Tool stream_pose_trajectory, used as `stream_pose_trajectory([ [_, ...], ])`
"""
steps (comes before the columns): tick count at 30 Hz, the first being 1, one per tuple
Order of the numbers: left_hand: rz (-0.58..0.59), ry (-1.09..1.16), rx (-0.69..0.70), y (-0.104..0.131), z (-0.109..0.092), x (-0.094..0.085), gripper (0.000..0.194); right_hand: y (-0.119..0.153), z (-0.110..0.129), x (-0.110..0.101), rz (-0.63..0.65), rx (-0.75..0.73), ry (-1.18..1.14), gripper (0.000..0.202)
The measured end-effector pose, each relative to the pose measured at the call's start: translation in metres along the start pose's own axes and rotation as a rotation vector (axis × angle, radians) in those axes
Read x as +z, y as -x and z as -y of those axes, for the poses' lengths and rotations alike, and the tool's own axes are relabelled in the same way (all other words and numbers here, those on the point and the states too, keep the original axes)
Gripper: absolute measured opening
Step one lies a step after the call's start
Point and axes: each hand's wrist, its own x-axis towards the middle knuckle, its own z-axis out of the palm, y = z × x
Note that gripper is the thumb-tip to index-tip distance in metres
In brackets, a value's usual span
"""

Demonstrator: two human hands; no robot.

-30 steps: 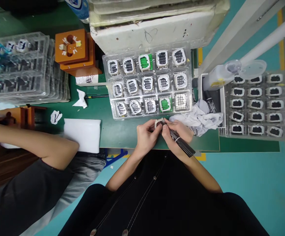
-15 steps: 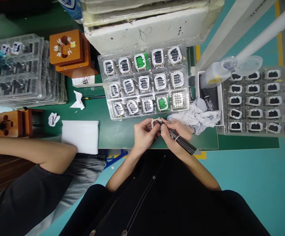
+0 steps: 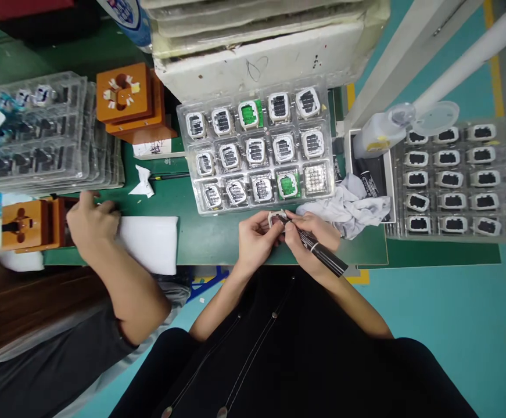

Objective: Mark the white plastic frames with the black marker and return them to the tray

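My left hand pinches a small white-rimmed part at the bench's front edge. It resembles the square frames in the tray, though fingers cover much of it. In my right hand is a black marker pen, its tip end against the part and its back end pointing down and right. The right fingers also touch the part's edge. Just beyond both hands lies a clear plastic tray with rows of white square frames with dark insides; two of them show green. A crumpled whitish cloth lies right of my hands.
A co-worker's hand is at left, beside a white pad and an orange fixture. Another orange fixture stands behind. Stacked trays are far left. A squeeze bottle and another filled tray are right.
The co-worker's hand has come into view over the bench at left, where scraps lay by the white pad. My hands stay in place, with only slight movement at the part.
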Motion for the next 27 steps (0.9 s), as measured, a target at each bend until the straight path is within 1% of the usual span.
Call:
stream_pose_trajectory([
  [2,-0.011,-0.053,0.034,0.003,-0.008,0.001,0.03,0.003,-0.001,-0.004,-0.074,-0.032,-0.055,0.016],
  [3,-0.028,-0.107,0.084,0.005,-0.014,0.002,0.028,0.006,-0.003,-0.007,-0.137,-0.047,-0.078,0.015],
  [5,-0.062,-0.246,0.241,0.004,-0.027,0.005,0.021,0.011,-0.01,-0.014,-0.284,-0.057,-0.093,0.011],
  [6,-0.059,-0.312,0.324,0.001,-0.034,0.009,0.018,0.013,-0.014,-0.018,-0.351,-0.047,-0.086,0.008],
  [8,0.002,-0.405,0.45,-0.011,-0.046,0.02,0.016,0.015,-0.023,-0.024,-0.448,-0.006,-0.073,0.006],
  [10,0.055,-0.47,0.524,-0.031,-0.054,0.034,0.017,0.016,-0.03,-0.027,-0.499,0.027,-0.079,0.008],
  [11,0.049,-0.505,0.555,-0.042,-0.055,0.042,0.02,0.015,-0.032,-0.028,-0.512,0.034,-0.083,0.009],
  [14,-0.039,-0.586,0.602,-0.069,-0.049,0.061,0.04,0.014,-0.033,-0.027,-0.514,0.022,-0.079,0.011],
  [16,-0.076,-0.615,0.609,-0.078,-0.043,0.067,0.044,0.013,-0.031,-0.026,-0.498,0.023,-0.07,0.01],
  [17,-0.083,-0.625,0.618,-0.08,-0.039,0.067,0.041,0.013,-0.03,-0.026,-0.493,0.03,-0.065,0.01],
  [20,-0.068,-0.657,0.663,-0.074,-0.033,0.066,0.016,0.013,-0.03,-0.025,-0.495,0.046,-0.049,0.009],
  [21,-0.048,-0.671,0.678,-0.07,-0.033,0.066,0.011,0.013,-0.031,-0.025,-0.496,0.047,-0.046,0.01],
  [24,-0.013,-0.709,0.749,-0.058,-0.035,0.063,0.008,0.015,-0.035,-0.026,-0.496,0.043,-0.045,0.011],
  [26,-0.046,-0.725,0.804,-0.053,-0.039,0.055,0.009,0.017,-0.038,-0.027,-0.506,0.042,-0.045,0.012],
  [27,-0.083,-0.733,0.824,-0.053,-0.043,0.047,0.012,0.018,-0.039,-0.028,-0.514,0.045,-0.043,0.013],
])
